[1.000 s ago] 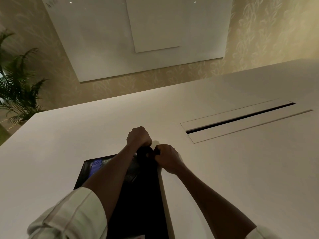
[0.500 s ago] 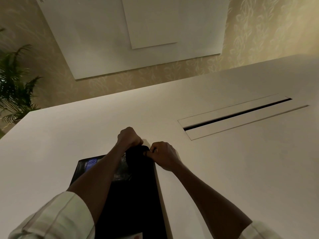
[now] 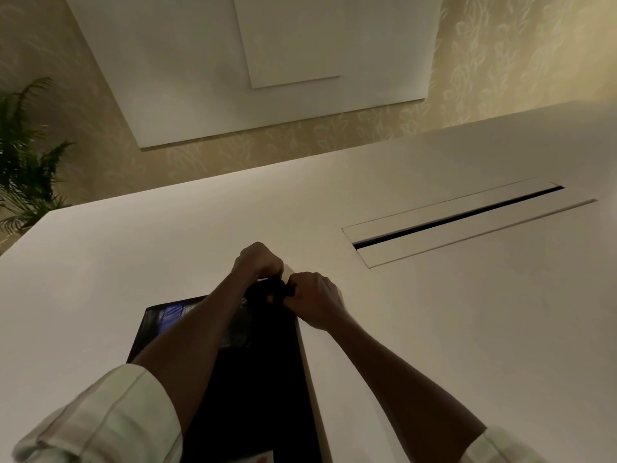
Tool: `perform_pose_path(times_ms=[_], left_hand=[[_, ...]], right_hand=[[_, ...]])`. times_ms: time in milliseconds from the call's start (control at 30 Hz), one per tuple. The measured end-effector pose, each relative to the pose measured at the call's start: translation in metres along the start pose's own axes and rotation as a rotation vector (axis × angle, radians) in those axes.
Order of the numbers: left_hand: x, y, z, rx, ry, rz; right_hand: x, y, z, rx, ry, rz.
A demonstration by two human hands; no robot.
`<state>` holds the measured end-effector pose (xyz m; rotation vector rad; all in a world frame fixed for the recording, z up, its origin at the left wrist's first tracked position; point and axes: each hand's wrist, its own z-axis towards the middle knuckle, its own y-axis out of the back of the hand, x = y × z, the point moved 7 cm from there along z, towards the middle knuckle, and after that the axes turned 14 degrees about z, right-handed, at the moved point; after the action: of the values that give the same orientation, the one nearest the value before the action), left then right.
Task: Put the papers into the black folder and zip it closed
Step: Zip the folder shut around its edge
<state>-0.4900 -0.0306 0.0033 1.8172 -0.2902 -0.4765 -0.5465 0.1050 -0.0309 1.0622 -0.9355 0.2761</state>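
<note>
The black folder (image 3: 253, 389) lies flat on the white table (image 3: 434, 329), running from the bottom edge of the view up to my hands. My left hand (image 3: 258, 262) is closed on the folder's far corner. My right hand (image 3: 314, 299) is just to its right, fingers pinched on the same black corner, where the zip pull would be; the pull itself is hidden. A bluish glint (image 3: 173, 310) shows on the folder's far left part. No loose papers are visible.
A long cable slot with a flap (image 3: 460, 222) is set into the table at the right. A potted palm (image 3: 23, 162) stands off the table's left corner. Beyond the far edge are patterned wallpaper and a white panel (image 3: 253, 68).
Both hands stay at the folder's far corner. The right hand has drawn closer to the left, and the view has shifted slightly.
</note>
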Motion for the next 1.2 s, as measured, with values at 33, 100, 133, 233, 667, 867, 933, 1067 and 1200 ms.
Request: perform_pose_path(times_ms=[33, 100, 133, 233, 667, 867, 933, 1067, 1200], left_hand=[[-0.001, 0.001, 0.000, -0.005, -0.010, 0.001], [-0.003, 0.003, -0.003, -0.016, -0.049, 0.013], [-0.004, 0.003, -0.005, -0.033, -0.068, 0.028], [-0.002, 0.006, -0.009, -0.113, -0.088, 0.100], [0.053, 0.018, -0.008, -0.136, 0.058, 0.137], [0.068, 0.014, -0.002, -0.092, 0.103, 0.062], [0.071, 0.014, -0.001, -0.104, 0.117, 0.071], [0.079, 0.017, 0.001, -0.080, 0.147, 0.091], [0.078, 0.019, 0.000, -0.068, 0.117, 0.132]], right_hand=[[0.000, 0.001, 0.001, -0.004, -0.001, -0.001], [-0.001, 0.001, 0.001, -0.009, 0.002, -0.005], [-0.001, 0.000, 0.001, -0.005, 0.003, -0.007], [-0.003, -0.001, 0.001, -0.002, -0.003, 0.006], [-0.001, 0.002, 0.000, -0.026, -0.008, 0.100], [0.000, 0.002, 0.000, -0.024, -0.005, 0.086], [-0.001, 0.003, 0.000, -0.024, -0.008, 0.085], [0.000, 0.003, -0.001, -0.029, -0.011, 0.078], [0.000, 0.004, -0.001, -0.027, -0.010, 0.078]])
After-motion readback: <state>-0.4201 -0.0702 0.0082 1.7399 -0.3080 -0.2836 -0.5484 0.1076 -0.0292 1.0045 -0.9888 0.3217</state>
